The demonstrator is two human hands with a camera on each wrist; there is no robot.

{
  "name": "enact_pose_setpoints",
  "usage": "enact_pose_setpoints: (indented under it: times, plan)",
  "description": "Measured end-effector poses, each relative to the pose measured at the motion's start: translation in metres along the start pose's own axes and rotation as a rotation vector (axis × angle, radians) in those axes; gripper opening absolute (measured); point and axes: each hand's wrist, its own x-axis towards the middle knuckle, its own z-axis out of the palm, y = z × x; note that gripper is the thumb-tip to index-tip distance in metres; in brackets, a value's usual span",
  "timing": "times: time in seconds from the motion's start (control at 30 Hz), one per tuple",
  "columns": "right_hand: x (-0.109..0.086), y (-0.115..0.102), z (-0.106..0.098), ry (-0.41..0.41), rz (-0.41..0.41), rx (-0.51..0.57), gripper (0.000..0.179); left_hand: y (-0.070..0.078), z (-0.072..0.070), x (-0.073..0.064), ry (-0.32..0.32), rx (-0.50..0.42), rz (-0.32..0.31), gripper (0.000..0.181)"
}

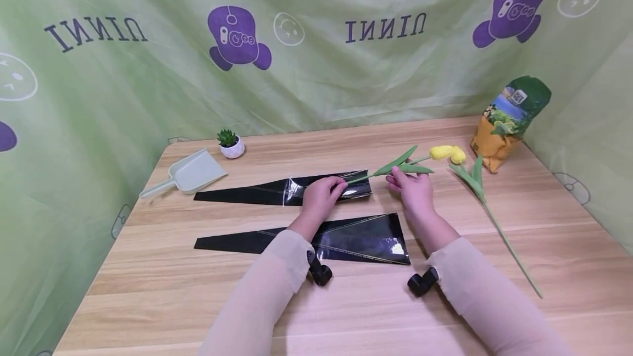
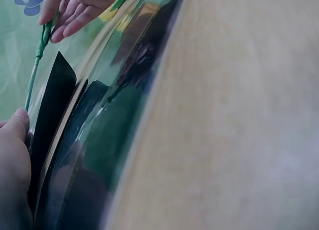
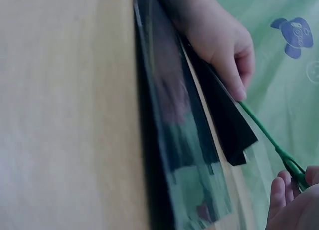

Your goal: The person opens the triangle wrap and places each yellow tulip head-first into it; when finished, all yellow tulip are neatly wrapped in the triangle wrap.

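Curtain (image 1: 316, 87) behind tabletop (image 1: 143, 290). Rear left: potted plant (image 1: 231, 148); dustpan (image 1: 198, 172) before it, slightly left. Frame centre: rear wrapper (image 1: 242, 194), with front wrapper (image 1: 366, 238) before it. First tulip (image 1: 397, 160) extends rightward from rear wrapper's right end, between left hand (image 1: 320, 198) at stem and right hand (image 1: 415, 194) at leaves. Second tulip (image 1: 478, 188) lies right, stem toward lower right. Bag (image 1: 509, 122) stands behind it, upper right.

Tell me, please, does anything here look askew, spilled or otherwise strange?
Two things. The bag, far right, stands askew: its top leans rightward. The lettering on the backdrop also seems mirrored. I see no spill.
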Motion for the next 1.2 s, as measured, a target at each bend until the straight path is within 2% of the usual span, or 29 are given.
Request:
enact_pose_setpoints:
  times: [0.1, 0.2, 0.43, 0.87, 1.03, 1.2]
  plan:
    - [0.002, -0.002, -0.005, 0.034, -0.033, 0.031, 0.060, -0.001, 0.001, 0.000, 0.006, 0.007, 0.001, 0.024]
    - [0.003, -0.003, -0.007, 0.073, -0.053, 0.081, 0.060, 0.000, 0.001, -0.001, 0.009, 0.004, 0.002, 0.024]
    - [0.007, 0.001, -0.006, 0.120, -0.056, 0.123, 0.038, 0.000, 0.000, -0.002, 0.006, -0.019, 0.006, 0.025]
    - [0.007, 0.020, 0.019, 0.033, -0.102, 0.103, 0.038, -0.001, 0.000, -0.004, 0.111, -0.032, 0.095, 0.027]
    - [0.005, 0.027, 0.028, 0.002, -0.084, 0.110, 0.032, -0.001, 0.000, -0.004, 0.156, -0.030, 0.119, 0.026]
    - [0.003, 0.031, 0.033, -0.031, -0.053, 0.081, 0.032, -0.001, 0.000, -0.005, 0.170, -0.031, 0.114, 0.026]
